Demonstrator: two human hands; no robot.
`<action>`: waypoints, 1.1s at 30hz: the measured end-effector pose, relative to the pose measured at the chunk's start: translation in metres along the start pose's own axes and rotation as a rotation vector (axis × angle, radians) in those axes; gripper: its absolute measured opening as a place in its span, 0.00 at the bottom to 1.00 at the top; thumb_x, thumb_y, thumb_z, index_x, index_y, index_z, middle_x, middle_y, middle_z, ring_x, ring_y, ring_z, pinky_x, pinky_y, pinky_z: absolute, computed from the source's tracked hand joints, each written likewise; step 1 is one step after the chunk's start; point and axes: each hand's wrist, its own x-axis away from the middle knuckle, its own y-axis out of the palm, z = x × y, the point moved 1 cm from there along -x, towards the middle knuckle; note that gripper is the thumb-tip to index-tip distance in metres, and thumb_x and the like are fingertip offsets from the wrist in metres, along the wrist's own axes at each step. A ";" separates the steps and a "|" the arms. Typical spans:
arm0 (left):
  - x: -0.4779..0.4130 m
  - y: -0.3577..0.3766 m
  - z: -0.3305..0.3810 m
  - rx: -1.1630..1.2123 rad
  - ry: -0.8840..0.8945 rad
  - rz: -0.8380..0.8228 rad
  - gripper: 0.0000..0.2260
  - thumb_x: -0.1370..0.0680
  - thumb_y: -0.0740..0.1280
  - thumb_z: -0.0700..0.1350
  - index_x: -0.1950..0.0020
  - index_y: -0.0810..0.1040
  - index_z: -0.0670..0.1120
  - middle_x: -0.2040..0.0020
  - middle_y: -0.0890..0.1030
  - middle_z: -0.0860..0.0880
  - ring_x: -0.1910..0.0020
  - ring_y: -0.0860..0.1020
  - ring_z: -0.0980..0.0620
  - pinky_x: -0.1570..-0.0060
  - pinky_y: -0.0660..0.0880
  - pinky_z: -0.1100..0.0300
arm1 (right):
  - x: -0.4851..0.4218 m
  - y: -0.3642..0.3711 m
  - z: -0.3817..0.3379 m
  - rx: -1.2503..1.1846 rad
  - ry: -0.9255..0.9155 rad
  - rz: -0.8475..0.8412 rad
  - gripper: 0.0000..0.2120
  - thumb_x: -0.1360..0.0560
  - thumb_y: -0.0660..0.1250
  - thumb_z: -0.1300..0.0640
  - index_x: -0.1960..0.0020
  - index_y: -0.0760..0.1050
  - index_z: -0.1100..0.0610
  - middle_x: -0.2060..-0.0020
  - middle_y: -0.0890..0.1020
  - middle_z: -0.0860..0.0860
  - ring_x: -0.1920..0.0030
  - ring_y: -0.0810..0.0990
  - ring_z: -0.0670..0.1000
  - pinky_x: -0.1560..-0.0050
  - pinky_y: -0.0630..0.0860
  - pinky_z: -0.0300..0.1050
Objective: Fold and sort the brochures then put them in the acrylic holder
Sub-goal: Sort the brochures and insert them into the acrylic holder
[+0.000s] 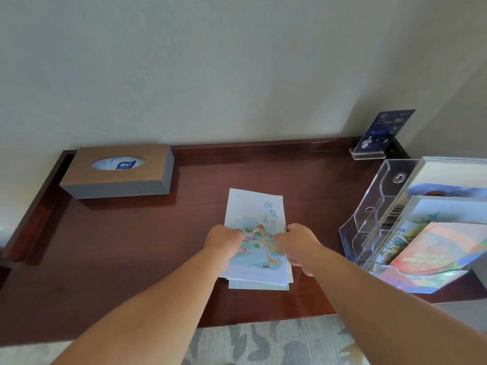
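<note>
Brochures [254, 209] lie mid-desk [131, 246]. Left hand [225, 239] grips their 9 o'clock edge and right hand [300, 246] their 3 o'clock edge, fingers seemingly curled under. Holder [374, 196] stands at 3 o'clock.

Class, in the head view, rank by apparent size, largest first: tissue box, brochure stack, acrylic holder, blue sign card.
1. acrylic holder, though cropped at the edge.
2. tissue box and brochure stack look alike; unranked.
3. blue sign card, smallest, also farthest away.
</note>
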 end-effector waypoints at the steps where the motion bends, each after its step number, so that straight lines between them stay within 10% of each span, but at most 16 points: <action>1: 0.002 0.001 0.003 0.037 0.009 -0.001 0.03 0.25 0.65 0.40 0.54 0.73 0.41 0.61 0.75 0.46 0.82 0.75 0.57 0.85 0.62 0.67 | 0.000 0.000 0.000 -0.022 0.013 -0.007 0.08 0.24 0.62 0.60 0.46 0.76 0.57 0.48 0.83 0.54 0.46 0.83 0.58 0.55 0.77 0.48; 6: 0.011 0.005 0.013 0.248 0.047 0.001 0.04 0.23 0.64 0.41 0.57 0.70 0.44 0.58 0.75 0.47 0.74 0.77 0.55 0.86 0.64 0.68 | 0.002 0.003 0.004 -0.195 0.028 -0.040 0.09 0.24 0.67 0.55 0.45 0.78 0.52 0.52 0.85 0.51 0.48 0.85 0.56 0.46 0.81 0.60; 15: 0.021 -0.004 0.020 0.452 0.300 -0.071 0.04 0.28 0.61 0.37 0.57 0.74 0.43 0.63 0.81 0.48 0.67 0.80 0.51 0.74 0.75 0.61 | -0.001 -0.021 -0.016 -0.294 -0.217 0.165 0.07 0.22 0.65 0.61 0.51 0.73 0.48 0.53 0.82 0.47 0.56 0.83 0.49 0.62 0.82 0.46; 33: 0.032 -0.034 0.034 0.151 0.595 -0.056 0.14 0.25 0.61 0.37 0.46 0.79 0.52 0.50 0.83 0.54 0.48 0.80 0.53 0.50 0.77 0.52 | 0.027 -0.035 -0.025 0.164 -0.524 0.359 0.04 0.19 0.62 0.56 0.45 0.73 0.52 0.50 0.82 0.47 0.54 0.79 0.50 0.53 0.79 0.48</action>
